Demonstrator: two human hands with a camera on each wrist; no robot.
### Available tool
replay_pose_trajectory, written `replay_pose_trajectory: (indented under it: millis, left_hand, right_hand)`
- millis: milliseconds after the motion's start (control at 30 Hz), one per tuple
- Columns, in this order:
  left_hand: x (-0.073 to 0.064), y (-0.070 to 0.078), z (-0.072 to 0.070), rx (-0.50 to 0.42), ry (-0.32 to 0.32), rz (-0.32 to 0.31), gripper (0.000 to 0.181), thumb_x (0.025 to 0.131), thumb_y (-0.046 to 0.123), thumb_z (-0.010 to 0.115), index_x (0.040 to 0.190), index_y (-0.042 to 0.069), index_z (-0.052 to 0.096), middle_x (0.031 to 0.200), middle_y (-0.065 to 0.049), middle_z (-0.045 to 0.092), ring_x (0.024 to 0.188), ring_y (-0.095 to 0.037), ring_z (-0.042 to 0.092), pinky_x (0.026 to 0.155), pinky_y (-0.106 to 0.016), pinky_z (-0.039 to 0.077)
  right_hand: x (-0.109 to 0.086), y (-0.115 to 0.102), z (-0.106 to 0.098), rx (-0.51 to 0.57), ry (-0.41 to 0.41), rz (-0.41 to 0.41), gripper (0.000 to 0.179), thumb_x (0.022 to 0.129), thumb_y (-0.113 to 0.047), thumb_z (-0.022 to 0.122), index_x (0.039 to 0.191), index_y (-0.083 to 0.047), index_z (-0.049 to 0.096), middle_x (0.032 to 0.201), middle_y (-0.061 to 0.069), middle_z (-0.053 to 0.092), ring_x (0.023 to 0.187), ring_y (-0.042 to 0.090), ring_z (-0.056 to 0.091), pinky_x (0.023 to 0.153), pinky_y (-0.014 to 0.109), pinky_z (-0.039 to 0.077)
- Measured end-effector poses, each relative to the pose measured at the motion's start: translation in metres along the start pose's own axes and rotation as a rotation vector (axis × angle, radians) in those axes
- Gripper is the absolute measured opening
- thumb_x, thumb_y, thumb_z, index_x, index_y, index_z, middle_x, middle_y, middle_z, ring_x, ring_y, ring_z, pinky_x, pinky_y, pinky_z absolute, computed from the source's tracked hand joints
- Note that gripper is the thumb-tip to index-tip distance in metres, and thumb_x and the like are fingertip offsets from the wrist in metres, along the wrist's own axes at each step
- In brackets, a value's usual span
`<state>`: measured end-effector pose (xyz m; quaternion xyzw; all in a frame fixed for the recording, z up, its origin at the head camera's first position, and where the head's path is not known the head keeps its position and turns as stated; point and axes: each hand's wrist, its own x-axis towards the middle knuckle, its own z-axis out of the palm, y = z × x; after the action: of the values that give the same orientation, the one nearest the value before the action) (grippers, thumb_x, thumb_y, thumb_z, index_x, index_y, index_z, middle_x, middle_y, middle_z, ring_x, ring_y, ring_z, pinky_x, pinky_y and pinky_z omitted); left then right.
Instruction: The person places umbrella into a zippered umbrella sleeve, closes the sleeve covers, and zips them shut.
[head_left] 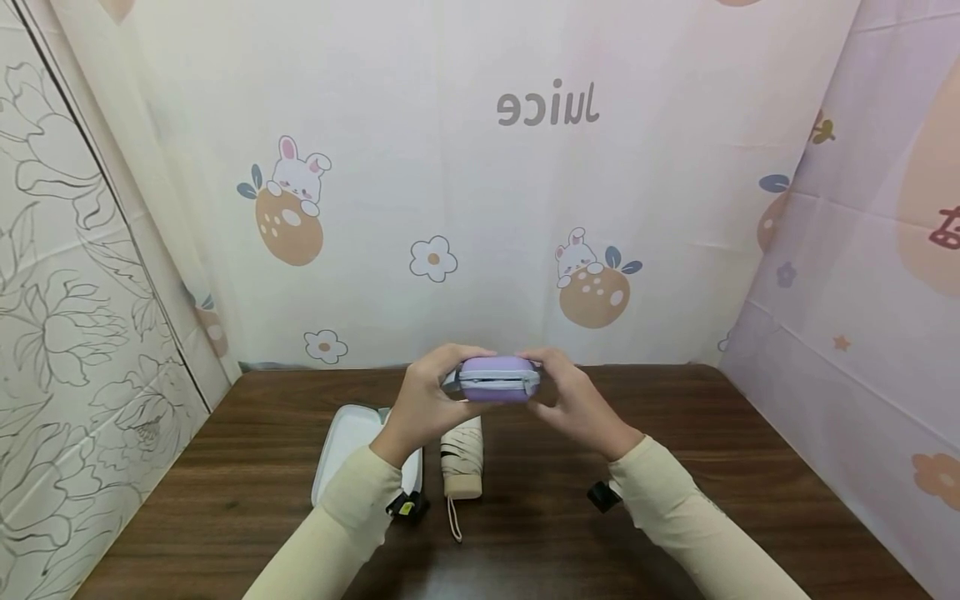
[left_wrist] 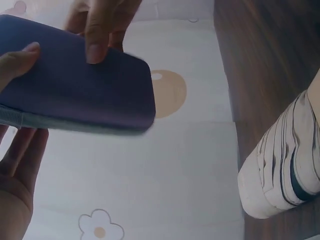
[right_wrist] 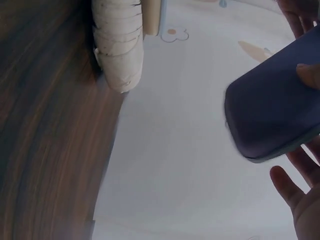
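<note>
Left hand: from my end the left hand (head_left: 427, 400) is gripping one end of the purple case (head_left: 491, 365).
Right hand: same deal, the right hand (head_left: 576, 404) pinches the other end, so both are clamped on it.
Purple case: held up off the dark wood table (head_left: 547, 533), pale zip (head_left: 487, 384) facing me. Dark slit along it, maybe partly unzipped, but honestly it's too small for me to swear to.
Yellow tag: it's on the black gadget (head_left: 409, 506) by the left cuff; I can't read it.
Umbrella: folded cream one (head_left: 462, 458) on the table, far end hidden behind the case and left hand.
White case: pale shell (head_left: 341, 442) left of the umbrella, left sleeve (head_left: 352, 500) blocking part.
Backdrop writing: grey "Juice" (head_left: 548, 103), mirrored, plus a cut-off red character (head_left: 947, 229) far right.
Backdrop art: bunnies hugging orange fruit (head_left: 289, 229).
</note>
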<state>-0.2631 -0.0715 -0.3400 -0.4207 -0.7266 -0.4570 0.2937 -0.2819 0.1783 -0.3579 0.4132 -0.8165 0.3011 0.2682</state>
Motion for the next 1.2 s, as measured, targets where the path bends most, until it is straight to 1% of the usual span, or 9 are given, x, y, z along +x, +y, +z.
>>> replay_pose_trajectory:
  millis: [133, 233, 433, 533, 667, 800, 900, 1000, 1200]
  left_hand:
    - [0.001, 0.004, 0.001, 0.065, -0.028, -0.003, 0.056, 0.072, 0.006, 0.089, 0.123, 0.017, 0.069, 0.117, 0.005, 0.068, 0.109, -0.012, 0.061, 0.094, -0.031, 0.051]
    - [0.0, 0.006, 0.003, 0.09, -0.038, 0.001, 0.057, 0.071, 0.006, 0.09, 0.123, 0.018, 0.069, 0.115, 0.006, 0.067, 0.108, -0.01, 0.061, 0.095, -0.029, 0.05]
    - [0.001, 0.008, 0.004, 0.125, -0.05, 0.013, 0.06, 0.069, 0.002, 0.09, 0.123, 0.017, 0.069, 0.113, 0.005, 0.066, 0.105, -0.008, 0.06, 0.094, -0.026, 0.05]
    - [0.001, 0.008, 0.004, 0.133, -0.061, 0.009, 0.06, 0.07, 0.002, 0.09, 0.124, 0.016, 0.068, 0.114, 0.005, 0.065, 0.106, -0.008, 0.06, 0.094, -0.025, 0.05]
    - [0.002, 0.009, 0.002, 0.129, -0.088, 0.026, 0.059, 0.072, 0.003, 0.089, 0.125, 0.016, 0.066, 0.116, 0.004, 0.064, 0.107, -0.009, 0.06, 0.095, -0.026, 0.05]
    - [0.003, 0.01, 0.002, 0.098, -0.101, 0.031, 0.058, 0.073, 0.006, 0.09, 0.125, 0.016, 0.066, 0.117, 0.004, 0.064, 0.108, -0.01, 0.06, 0.095, -0.026, 0.05]
    - [0.004, 0.013, 0.002, 0.079, -0.1, 0.034, 0.058, 0.073, 0.012, 0.091, 0.125, 0.017, 0.065, 0.118, 0.004, 0.063, 0.108, -0.011, 0.059, 0.094, -0.027, 0.05]
    - [0.005, 0.018, 0.004, 0.091, -0.09, 0.064, 0.058, 0.073, 0.016, 0.092, 0.125, 0.017, 0.064, 0.12, 0.002, 0.061, 0.111, -0.013, 0.058, 0.094, -0.026, 0.05]
    - [0.011, 0.03, 0.01, 0.179, -0.056, 0.201, 0.054, 0.074, 0.024, 0.092, 0.12, 0.014, 0.066, 0.123, -0.004, 0.06, 0.119, -0.02, 0.053, 0.1, -0.027, 0.045]
  right_hand:
    - [0.003, -0.005, 0.0, 0.066, -0.012, -0.042, 0.072, 0.075, 0.013, 0.08, 0.138, -0.007, 0.05, 0.133, 0.007, 0.056, 0.122, 0.024, 0.055, 0.102, 0.039, 0.047]
    - [0.003, -0.008, 0.001, 0.091, -0.007, -0.056, 0.071, 0.076, 0.013, 0.079, 0.137, -0.008, 0.051, 0.132, 0.006, 0.058, 0.121, 0.023, 0.056, 0.102, 0.037, 0.047]
    - [0.004, -0.01, 0.004, 0.127, 0.016, -0.073, 0.071, 0.076, 0.014, 0.079, 0.138, -0.008, 0.05, 0.13, 0.008, 0.06, 0.118, 0.025, 0.059, 0.1, 0.039, 0.049]
    - [0.004, -0.011, 0.004, 0.128, 0.016, -0.075, 0.069, 0.079, 0.012, 0.078, 0.138, -0.009, 0.05, 0.132, 0.007, 0.059, 0.119, 0.024, 0.059, 0.1, 0.039, 0.049]
    - [0.002, -0.011, 0.004, 0.121, 0.021, -0.078, 0.067, 0.08, 0.01, 0.078, 0.138, -0.008, 0.049, 0.132, 0.007, 0.059, 0.119, 0.023, 0.059, 0.1, 0.037, 0.049]
    - [0.001, -0.01, 0.007, 0.123, 0.032, -0.088, 0.066, 0.08, 0.008, 0.08, 0.138, -0.007, 0.05, 0.131, 0.006, 0.06, 0.118, 0.022, 0.059, 0.1, 0.035, 0.049]
    - [0.001, -0.009, 0.008, 0.112, 0.045, -0.097, 0.067, 0.079, 0.007, 0.081, 0.137, -0.007, 0.051, 0.13, 0.007, 0.06, 0.117, 0.022, 0.059, 0.099, 0.034, 0.049]
    - [0.001, -0.009, 0.008, 0.08, 0.057, -0.098, 0.066, 0.078, 0.007, 0.081, 0.136, -0.006, 0.051, 0.127, 0.008, 0.061, 0.114, 0.023, 0.06, 0.097, 0.034, 0.05]
    - [0.0, -0.008, 0.008, 0.045, 0.062, -0.093, 0.063, 0.078, 0.01, 0.08, 0.133, -0.004, 0.051, 0.125, 0.01, 0.061, 0.113, 0.023, 0.061, 0.094, 0.034, 0.053]
